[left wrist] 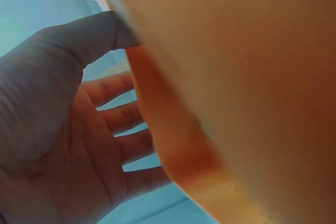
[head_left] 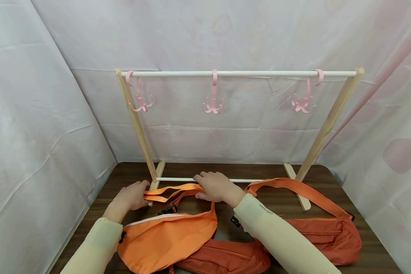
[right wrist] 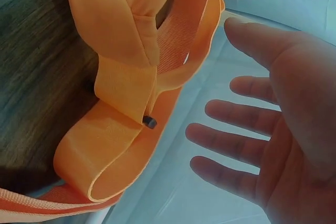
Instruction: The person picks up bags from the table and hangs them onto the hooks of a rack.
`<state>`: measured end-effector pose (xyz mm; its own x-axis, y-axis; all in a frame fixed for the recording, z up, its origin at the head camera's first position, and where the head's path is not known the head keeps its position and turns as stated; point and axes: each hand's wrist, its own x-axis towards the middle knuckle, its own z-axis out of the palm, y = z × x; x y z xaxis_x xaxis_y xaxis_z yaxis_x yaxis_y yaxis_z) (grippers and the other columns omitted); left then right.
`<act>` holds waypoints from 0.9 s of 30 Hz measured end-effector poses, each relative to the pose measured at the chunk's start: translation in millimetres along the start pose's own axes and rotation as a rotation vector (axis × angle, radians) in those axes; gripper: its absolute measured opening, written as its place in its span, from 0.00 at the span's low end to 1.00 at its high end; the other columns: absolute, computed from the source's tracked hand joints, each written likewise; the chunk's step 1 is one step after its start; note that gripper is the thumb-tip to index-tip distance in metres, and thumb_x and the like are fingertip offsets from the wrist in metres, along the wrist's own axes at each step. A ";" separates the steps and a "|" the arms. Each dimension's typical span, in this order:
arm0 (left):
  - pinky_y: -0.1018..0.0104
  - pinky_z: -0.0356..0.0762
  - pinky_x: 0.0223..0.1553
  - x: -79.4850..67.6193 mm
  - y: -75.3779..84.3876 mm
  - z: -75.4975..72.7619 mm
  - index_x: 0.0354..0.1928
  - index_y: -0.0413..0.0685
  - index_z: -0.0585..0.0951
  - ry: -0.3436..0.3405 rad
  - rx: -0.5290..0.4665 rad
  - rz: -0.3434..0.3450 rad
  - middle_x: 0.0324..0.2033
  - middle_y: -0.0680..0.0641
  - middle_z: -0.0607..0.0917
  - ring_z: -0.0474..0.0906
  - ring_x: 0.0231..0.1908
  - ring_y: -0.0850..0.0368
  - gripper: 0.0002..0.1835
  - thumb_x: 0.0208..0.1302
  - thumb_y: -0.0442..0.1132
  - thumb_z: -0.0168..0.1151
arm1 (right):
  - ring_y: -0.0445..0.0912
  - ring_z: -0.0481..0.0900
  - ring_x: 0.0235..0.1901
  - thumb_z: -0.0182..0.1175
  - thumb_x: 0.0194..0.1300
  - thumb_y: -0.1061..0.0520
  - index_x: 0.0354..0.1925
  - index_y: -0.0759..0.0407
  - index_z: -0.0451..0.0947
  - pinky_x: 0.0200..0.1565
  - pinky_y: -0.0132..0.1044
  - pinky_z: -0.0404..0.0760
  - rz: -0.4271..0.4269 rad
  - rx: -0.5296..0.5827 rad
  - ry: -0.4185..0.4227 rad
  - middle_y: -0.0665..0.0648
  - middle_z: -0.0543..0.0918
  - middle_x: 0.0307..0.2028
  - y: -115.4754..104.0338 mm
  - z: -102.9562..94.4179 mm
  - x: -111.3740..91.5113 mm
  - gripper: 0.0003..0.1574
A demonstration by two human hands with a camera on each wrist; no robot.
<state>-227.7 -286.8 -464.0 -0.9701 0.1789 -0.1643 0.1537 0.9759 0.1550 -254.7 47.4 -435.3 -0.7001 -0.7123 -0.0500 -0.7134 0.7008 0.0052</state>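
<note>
An orange waist bag lies on the table at the front left, its orange strap stretched out behind it. My left hand pinches the left end of that strap, thumb on one side and fingers on the other; the bag hides the fingertips in the left wrist view. Over the strap's other end is my right hand. Its fingers are straight and apart in the right wrist view, with no strap between them. A black buckle sits between strap and bag.
Rust-red waist bag fabric lies partly under the orange bag, with more to the right, beyond my right forearm. Behind stands a wooden rack whose white top bar carries pink claw hooks. Curtains enclose the table.
</note>
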 end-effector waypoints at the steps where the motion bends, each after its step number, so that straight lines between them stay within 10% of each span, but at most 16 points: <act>1: 0.31 0.77 0.53 1.4 -1.7 1.0 0.65 0.36 0.76 -0.006 -0.007 -0.003 0.54 0.34 0.83 0.82 0.54 0.34 0.37 0.57 0.43 0.82 | 0.48 0.85 0.54 0.63 0.75 0.33 0.74 0.52 0.72 0.55 0.47 0.84 0.000 -0.001 -0.001 0.54 0.82 0.60 -0.3 0.3 0.2 0.41; 27: 0.48 0.80 0.38 0.3 -9.5 -15.1 0.49 0.38 0.81 0.195 -0.055 0.081 0.37 0.44 0.82 0.78 0.35 0.50 0.08 0.75 0.35 0.63 | 0.52 0.78 0.66 0.62 0.75 0.32 0.82 0.52 0.59 0.65 0.51 0.76 -0.011 0.069 0.017 0.56 0.75 0.71 -9.6 2.6 11.2 0.50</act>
<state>-232.3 -297.8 -450.8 -0.9738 0.2238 0.0412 0.2274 0.9500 0.2139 -255.6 32.8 -438.5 -0.6933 -0.7199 -0.0328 -0.7174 0.6937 -0.0643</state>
